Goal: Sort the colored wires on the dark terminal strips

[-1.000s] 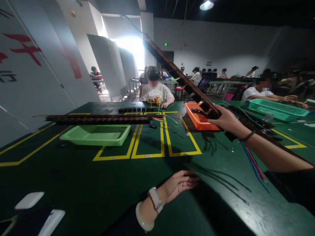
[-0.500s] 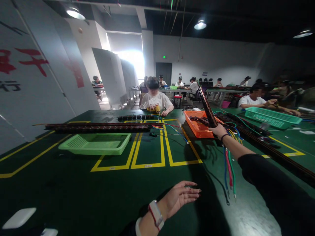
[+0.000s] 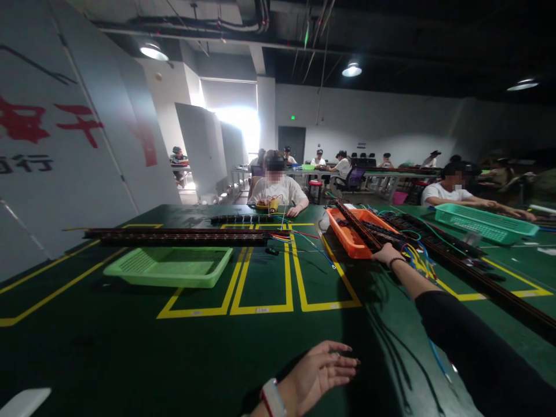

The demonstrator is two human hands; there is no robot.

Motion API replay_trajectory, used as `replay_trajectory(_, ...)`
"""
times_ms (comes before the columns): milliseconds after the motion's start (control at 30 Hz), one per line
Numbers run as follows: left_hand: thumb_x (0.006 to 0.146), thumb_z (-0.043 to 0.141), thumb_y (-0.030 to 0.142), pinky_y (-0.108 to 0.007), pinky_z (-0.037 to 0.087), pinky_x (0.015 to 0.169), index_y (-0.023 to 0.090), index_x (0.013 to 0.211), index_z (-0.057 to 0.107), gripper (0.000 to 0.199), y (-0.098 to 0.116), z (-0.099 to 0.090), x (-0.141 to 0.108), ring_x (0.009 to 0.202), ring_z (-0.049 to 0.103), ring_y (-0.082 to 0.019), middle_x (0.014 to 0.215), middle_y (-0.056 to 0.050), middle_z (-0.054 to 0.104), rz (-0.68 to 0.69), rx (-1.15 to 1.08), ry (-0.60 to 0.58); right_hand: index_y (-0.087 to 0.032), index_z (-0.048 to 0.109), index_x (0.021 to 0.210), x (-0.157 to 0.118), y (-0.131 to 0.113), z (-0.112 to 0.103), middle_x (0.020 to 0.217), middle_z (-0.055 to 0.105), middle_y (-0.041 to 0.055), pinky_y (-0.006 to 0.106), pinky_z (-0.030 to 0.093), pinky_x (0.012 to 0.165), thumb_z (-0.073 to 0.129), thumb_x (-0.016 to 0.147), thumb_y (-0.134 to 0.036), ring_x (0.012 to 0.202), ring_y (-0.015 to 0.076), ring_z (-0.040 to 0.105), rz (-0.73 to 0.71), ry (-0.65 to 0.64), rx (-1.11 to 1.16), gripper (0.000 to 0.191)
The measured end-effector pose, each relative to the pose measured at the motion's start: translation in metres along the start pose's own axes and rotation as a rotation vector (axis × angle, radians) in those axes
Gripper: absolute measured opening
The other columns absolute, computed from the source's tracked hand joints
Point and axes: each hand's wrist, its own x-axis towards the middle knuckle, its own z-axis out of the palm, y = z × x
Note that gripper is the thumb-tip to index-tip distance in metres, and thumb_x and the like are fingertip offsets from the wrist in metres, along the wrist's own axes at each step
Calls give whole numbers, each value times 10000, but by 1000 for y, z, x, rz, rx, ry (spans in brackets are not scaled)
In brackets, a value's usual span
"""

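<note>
My right hand (image 3: 388, 255) is closed round the near end of a long dark wire harness (image 3: 357, 226). The harness lies at a slant over the orange basket (image 3: 358, 252), which has more dark pieces in it. Yellow and blue wires (image 3: 419, 263) spill out behind my wrist, and some blue ones hang toward the table's near side. My left hand (image 3: 319, 373) is open above the green table (image 3: 208, 359), fingers stretched to the right, holding nothing.
Another long dark harness (image 3: 182, 237) lies across the light green basket (image 3: 169, 275). At right stand a teal basket (image 3: 482, 226) and further dark lengths (image 3: 482, 275). A person (image 3: 278, 188) sits opposite. Yellow tape (image 3: 260, 310) marks rectangles on the table.
The harness in my right hand has tipped from steeply raised to lying low over the orange basket. My left hand stays open, slightly lower in view.
</note>
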Motion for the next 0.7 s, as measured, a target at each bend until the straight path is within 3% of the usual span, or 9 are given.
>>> replay_trajectory(100,724,627,248,-360,383,943,143,1042,631,335,0,0,1,998,624,-227,1103,-174,642,1,-8,-11,41,302,1322,4,-3,-3,935,592,221,332,493,661,719,551,-353,830,274,618,52,-26,-46,961)
replay_trajectory(233,740,615,248,-381,370,965,129,1048,612,330,1,0,1,1001,624,-231,1093,-180,643,4,-16,-13,13,416,1251,-3,-13,-10,968,581,213,332,488,721,712,596,-371,898,275,604,23,-54,-123,815)
replay_trajectory(367,732,614,241,-386,366,973,133,1033,614,319,1,1,0,997,628,-230,1078,-179,649,3,-8,4,15,401,1284,-34,-32,-20,1179,455,317,474,420,858,660,708,-339,1081,386,511,-86,70,-241,724)
replay_trajectory(433,719,618,239,-392,370,970,137,1016,623,314,0,1,1,976,636,-232,1063,-180,655,3,-2,14,-18,376,1318,-55,-48,-26,1255,393,314,531,340,931,611,773,-329,1166,419,431,-226,156,-294,670)
replay_trajectory(500,707,617,238,-404,370,971,140,1003,631,312,0,1,1,966,640,-240,1045,-180,661,8,4,20,-57,353,1347,-75,-71,-29,1278,390,283,519,303,969,585,806,-358,1204,406,389,-447,203,-332,661)
replay_trajectory(600,700,597,238,-418,370,971,148,990,642,307,-1,1,0,959,645,-249,1008,-156,677,17,14,25,-121,385,1346,-101,-113,-24,1249,458,210,433,319,986,596,803,-416,1176,337,432,-758,155,-352,653)
replay_trajectory(700,761,472,186,-404,330,985,161,977,657,285,-1,1,-1,976,639,-213,908,-64,697,9,33,34,-159,435,1323,-125,-160,-3,1212,510,156,392,323,992,610,796,-470,1154,299,457,-978,68,-349,636)
